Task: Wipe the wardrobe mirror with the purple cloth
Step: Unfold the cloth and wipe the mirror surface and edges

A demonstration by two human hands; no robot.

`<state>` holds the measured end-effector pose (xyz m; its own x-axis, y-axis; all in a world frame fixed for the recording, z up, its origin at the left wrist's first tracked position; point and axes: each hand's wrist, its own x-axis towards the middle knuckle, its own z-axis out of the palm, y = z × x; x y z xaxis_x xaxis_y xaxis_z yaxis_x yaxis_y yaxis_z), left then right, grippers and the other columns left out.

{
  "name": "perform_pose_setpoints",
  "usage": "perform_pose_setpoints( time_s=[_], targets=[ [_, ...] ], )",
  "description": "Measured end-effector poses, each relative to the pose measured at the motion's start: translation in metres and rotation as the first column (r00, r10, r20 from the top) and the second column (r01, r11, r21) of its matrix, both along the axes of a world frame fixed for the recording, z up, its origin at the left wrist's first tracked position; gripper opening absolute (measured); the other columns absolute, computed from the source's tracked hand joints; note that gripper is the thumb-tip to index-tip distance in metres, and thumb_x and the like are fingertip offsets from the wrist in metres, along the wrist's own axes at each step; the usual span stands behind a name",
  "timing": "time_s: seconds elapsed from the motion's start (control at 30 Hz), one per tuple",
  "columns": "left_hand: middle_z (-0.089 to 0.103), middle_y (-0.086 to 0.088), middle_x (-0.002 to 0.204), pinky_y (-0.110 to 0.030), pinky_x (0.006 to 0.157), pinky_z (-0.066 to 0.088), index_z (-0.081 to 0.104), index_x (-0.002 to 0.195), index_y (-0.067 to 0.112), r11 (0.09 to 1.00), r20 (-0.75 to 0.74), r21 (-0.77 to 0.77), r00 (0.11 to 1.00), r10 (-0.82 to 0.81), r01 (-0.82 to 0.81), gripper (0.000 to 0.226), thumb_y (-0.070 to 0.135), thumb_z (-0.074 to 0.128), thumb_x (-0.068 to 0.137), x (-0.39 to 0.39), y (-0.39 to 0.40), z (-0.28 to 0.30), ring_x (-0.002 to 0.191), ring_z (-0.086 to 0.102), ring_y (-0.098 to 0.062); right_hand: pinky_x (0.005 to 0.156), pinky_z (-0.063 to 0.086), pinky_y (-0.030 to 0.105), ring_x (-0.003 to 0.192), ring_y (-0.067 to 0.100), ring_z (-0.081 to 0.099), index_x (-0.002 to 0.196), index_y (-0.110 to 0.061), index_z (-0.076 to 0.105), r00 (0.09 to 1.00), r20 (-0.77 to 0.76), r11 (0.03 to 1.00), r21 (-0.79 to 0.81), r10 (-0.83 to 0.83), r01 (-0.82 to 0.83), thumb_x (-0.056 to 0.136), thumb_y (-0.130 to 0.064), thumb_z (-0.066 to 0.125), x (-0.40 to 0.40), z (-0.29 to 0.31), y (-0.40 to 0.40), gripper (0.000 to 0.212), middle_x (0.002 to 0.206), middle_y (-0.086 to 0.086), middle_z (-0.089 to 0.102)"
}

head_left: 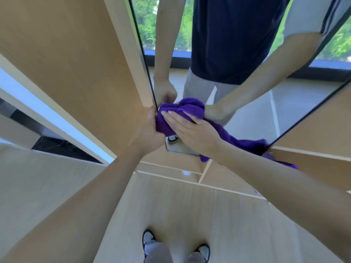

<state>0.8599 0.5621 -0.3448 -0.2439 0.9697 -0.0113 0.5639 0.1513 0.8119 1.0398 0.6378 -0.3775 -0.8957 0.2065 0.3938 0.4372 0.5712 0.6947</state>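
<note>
The wardrobe mirror (247, 114) stands straight ahead in a thin dark frame, reflecting my body, arms and a window. The purple cloth (167, 126) is bunched against the lower left part of the glass, its tail trailing right along the mirror's bottom edge. My right hand (191, 130) lies flat on the cloth with straight fingers, pressing it to the glass. My left hand (150, 130) grips the left end of the cloth beside the mirror's left edge, fingers curled round it.
Light wooden wardrobe panels (76, 54) flank the mirror on both sides. Wooden shelves or drawer fronts (171, 168) run below it. The pale wood floor (190, 215) lies under my shoes (149, 238). A dark slab (57, 147) lies at the left.
</note>
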Motion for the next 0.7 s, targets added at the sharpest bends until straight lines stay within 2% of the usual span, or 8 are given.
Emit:
perform_pose_setpoints(
  time_s=[0.07,0.17,0.27,0.37,0.47,0.53,0.63,0.7],
  targets=[
    [0.064,0.001,0.107,-0.052,0.088,0.055,0.044,0.129,0.051,0.999,-0.002,-0.008,0.999,-0.047,0.047,0.066,0.034,0.048,0.066,-0.001,0.007,0.0,0.099,0.064,-0.022,0.122,0.024,0.038,0.148,0.014,0.036,0.157,-0.005,0.029,0.995,0.1,0.998,-0.069,-0.002,0.009,0.1,-0.017,0.034,-0.005,-0.022,0.001,0.059,0.162,-0.001,0.037],
    [0.06,0.037,0.117,-0.05,0.101,0.053,0.03,0.127,0.075,0.997,0.075,-0.066,0.997,-0.025,0.03,0.08,0.035,0.046,0.059,-0.005,0.003,-0.005,0.114,0.062,-0.007,0.12,0.034,0.035,0.142,0.017,0.045,0.146,-0.011,0.051,0.954,0.288,0.983,-0.179,0.079,-0.028,0.095,-0.026,0.046,-0.012,-0.048,0.003,0.054,0.153,-0.002,0.05],
    [0.063,0.016,0.12,-0.05,0.098,0.055,0.028,0.126,0.071,0.991,0.106,-0.131,0.994,0.019,-0.005,0.082,0.031,0.046,0.056,-0.001,0.004,-0.004,0.113,0.064,-0.018,0.119,0.034,0.034,0.144,0.018,0.042,0.144,-0.014,0.056,0.921,0.375,0.972,-0.234,0.104,-0.014,0.098,-0.029,0.045,-0.015,-0.076,0.002,0.049,0.154,-0.002,0.048],
    [0.062,0.02,0.107,-0.026,0.083,0.056,0.029,0.124,0.062,0.99,0.133,-0.131,0.988,0.073,-0.056,0.078,0.025,0.044,0.057,0.004,0.007,-0.008,0.099,0.064,-0.006,0.121,0.029,0.035,0.149,0.019,0.035,0.146,-0.013,0.053,0.9,0.418,0.97,-0.244,0.126,-0.023,0.102,-0.028,0.043,-0.014,-0.111,-0.002,0.048,0.16,0.002,0.039],
    [0.06,-0.007,0.116,-0.049,0.088,0.058,0.029,0.132,0.049,0.991,0.115,-0.106,0.989,0.095,-0.083,0.08,0.014,0.044,0.062,0.013,0.012,-0.014,0.107,0.062,-0.026,0.123,0.024,0.034,0.151,0.018,0.029,0.153,-0.011,0.044,0.858,0.504,0.963,-0.266,0.101,0.042,0.104,-0.032,0.04,-0.012,-0.133,-0.003,0.053,0.164,0.002,0.032],
    [0.056,-0.014,0.117,-0.056,0.09,0.055,0.032,0.123,0.044,0.99,0.1,-0.104,0.989,0.11,-0.1,0.072,0.012,0.044,0.06,0.014,0.016,-0.017,0.113,0.059,-0.032,0.124,0.023,0.034,0.152,0.019,0.026,0.154,-0.011,0.041,0.827,0.557,0.966,-0.249,0.081,0.073,0.104,-0.03,0.037,-0.004,-0.145,-0.002,0.054,0.165,0.003,0.029],
    [0.056,-0.014,0.122,-0.048,0.093,0.054,0.038,0.117,0.029,0.981,0.075,-0.13,0.985,0.153,-0.142,0.062,0.013,0.047,0.058,0.019,0.018,-0.02,0.115,0.057,-0.026,0.121,0.025,0.032,0.149,0.014,0.034,0.145,-0.022,0.056,0.822,0.545,0.946,-0.324,0.164,0.026,0.099,-0.035,0.039,0.023,-0.159,0.001,0.051,0.161,-0.004,0.039],
    [0.054,-0.016,0.131,-0.038,0.09,0.048,0.038,0.127,0.023,0.98,0.127,-0.143,0.979,0.158,-0.139,0.066,0.01,0.053,0.063,0.024,0.019,-0.03,0.119,0.054,-0.026,0.121,0.026,0.032,0.147,0.014,0.037,0.141,-0.024,0.061,0.788,0.607,0.95,-0.295,0.107,0.099,0.094,-0.038,0.047,0.043,-0.148,0.004,0.051,0.158,-0.006,0.043]
  ],
)
